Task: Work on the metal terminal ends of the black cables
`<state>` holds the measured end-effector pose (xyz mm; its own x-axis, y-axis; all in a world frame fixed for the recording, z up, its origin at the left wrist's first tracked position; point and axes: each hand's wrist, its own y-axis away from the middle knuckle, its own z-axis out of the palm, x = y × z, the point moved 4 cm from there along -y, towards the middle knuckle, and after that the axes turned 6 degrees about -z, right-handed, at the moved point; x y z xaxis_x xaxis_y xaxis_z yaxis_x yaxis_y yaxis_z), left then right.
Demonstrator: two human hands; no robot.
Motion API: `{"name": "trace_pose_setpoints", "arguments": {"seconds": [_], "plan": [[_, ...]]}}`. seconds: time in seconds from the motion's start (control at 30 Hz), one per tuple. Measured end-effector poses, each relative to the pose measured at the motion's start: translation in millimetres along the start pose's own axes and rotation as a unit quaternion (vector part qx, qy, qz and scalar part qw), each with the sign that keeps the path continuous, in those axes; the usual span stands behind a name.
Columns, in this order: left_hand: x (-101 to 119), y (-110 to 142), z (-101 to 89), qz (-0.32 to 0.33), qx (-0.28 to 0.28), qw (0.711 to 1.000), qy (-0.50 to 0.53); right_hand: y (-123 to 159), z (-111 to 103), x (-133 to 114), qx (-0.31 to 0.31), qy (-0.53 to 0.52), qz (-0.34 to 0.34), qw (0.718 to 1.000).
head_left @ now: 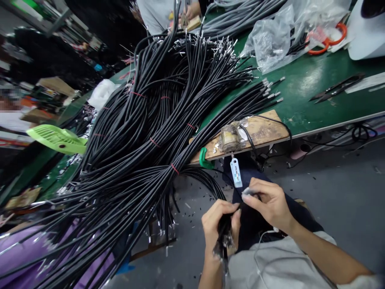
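My left hand (219,221) is wrapped round a bunch of black cables (224,233) over my lap, its thumb and fingertips drawn close together at the top. Just to the right, my right hand (270,202) is closed in a pinch, with grey wrapping on its fingertips; what lies between them, if anything, is too small to make out. Above the hands a light blue blade-like piece (236,172) sticks out from a round, tape-wrapped motor-like device (230,137). That device sits on a wooden board (267,126) at the table's edge.
A large heap of black cables (144,132), tied with red bands, covers the green table (303,88). A green clamp (206,158) grips the board. Snips (337,87), orange-handled scissors (327,42), plastic bags (270,38) and a green fan (57,138) lie around. Another person's hands (191,11) are opposite.
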<state>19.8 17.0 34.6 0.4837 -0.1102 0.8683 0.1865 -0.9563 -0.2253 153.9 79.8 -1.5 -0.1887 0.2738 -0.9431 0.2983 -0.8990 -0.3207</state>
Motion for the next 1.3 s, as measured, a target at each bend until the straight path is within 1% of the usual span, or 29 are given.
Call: {"name": "trace_pose_setpoints", "arguments": {"seconds": [0.07,0.17,0.23,0.27,0.33,0.37,0.43,0.5,0.53,0.57,0.63,0.7,0.73,0.77,0.8,0.83,0.87,0.9,0.93,0.97,1.0,1.07,1.13,1.17,1.23,1.3], "plan": [[-2,1,3.1,0.011,-0.006,1.000,-0.010,0,1,0,0.016,0.045,0.007,0.999],[-5,1,10.7,0.018,-0.054,0.998,-0.029,-3,5,-2,0.010,0.121,-0.004,0.993],[-7,1,14.1,0.013,-0.066,0.997,-0.042,-7,3,-1,0.005,0.129,0.019,0.991],[-7,1,14.6,0.011,-0.057,0.997,-0.044,-9,1,1,0.004,0.114,0.040,0.993],[-6,1,13.9,0.011,-0.019,0.999,-0.040,-13,-9,2,0.014,0.067,0.079,0.995],[-5,1,13.5,0.011,-0.001,0.999,-0.036,-14,-14,2,0.008,0.046,0.090,0.995],[-3,1,14.0,0.013,0.015,0.999,-0.030,-16,-19,0,-0.048,0.027,0.096,0.994],[-2,0,15.8,0.015,0.011,0.999,-0.030,-14,-17,-3,-0.112,0.037,0.080,0.990],[-2,0,16.7,0.015,0.009,0.999,-0.032,-13,-15,-4,-0.119,0.047,0.065,0.990],[-2,0,17.5,0.015,0.007,0.999,-0.036,-11,-13,-6,-0.099,0.056,0.047,0.992],[-4,-1,18.7,0.009,0.010,0.999,-0.049,-6,-8,-6,-0.016,0.057,0.014,0.998],[-6,0,18.3,0.001,0.028,0.998,-0.058,1,1,-1,0.056,0.006,0.022,0.998],[-7,0,17.7,-0.001,0.041,0.998,-0.057,4,6,2,0.079,-0.048,0.044,0.995],[-8,1,16.9,-0.002,0.054,0.997,-0.051,7,12,7,0.093,-0.121,0.077,0.985],[-8,2,16.1,0.003,0.068,0.997,-0.042,9,19,11,0.097,-0.203,0.122,0.967],[-8,3,15.4,0.011,0.078,0.996,-0.033,11,26,14,0.093,-0.285,0.171,0.938],[-8,4,15.0,0.019,0.086,0.996,-0.028,12,32,17,0.087,-0.356,0.220,0.904],[-8,5,14.7,0.026,0.092,0.995,-0.027,13,36,17,0.080,-0.409,0.262,0.871],[-8,6,14.6,0.033,0.094,0.995,-0.030,14,39,17,0.073,-0.442,0.294,0.844],[-8,7,14.5,0.042,0.096,0.994,-0.034,13,39,17,0.068,-0.459,0.312,0.829],[-7,7,14.5,0.046,0.093,0.994,-0.038,12,38,17,0.065,-0.463,0.316,0.825],[-7,6,14.2,0.046,0.074,0.995,-0.045,8,33,17,0.047,-0.446,0.306,0.840],[-5,4,12.8,0.037,0.048,0.997,-0.042,5,27,18,0.006,-0.403,0.279,0.871],[-4,2,11.6,0.024,0.035,0.998,-0.037,4,24,18,-0.009,-0.374,0.262,0.890],[-2,-2,8.7,-0.006,0.014,1.000,-0.024,2,18,17,-0.015,-0.322,0.217,0.921],[-1,-4,5.8,-0.040,0.004,0.999,-0.016,0,14,13,-0.018,-0.293,0.165,0.942]]}}
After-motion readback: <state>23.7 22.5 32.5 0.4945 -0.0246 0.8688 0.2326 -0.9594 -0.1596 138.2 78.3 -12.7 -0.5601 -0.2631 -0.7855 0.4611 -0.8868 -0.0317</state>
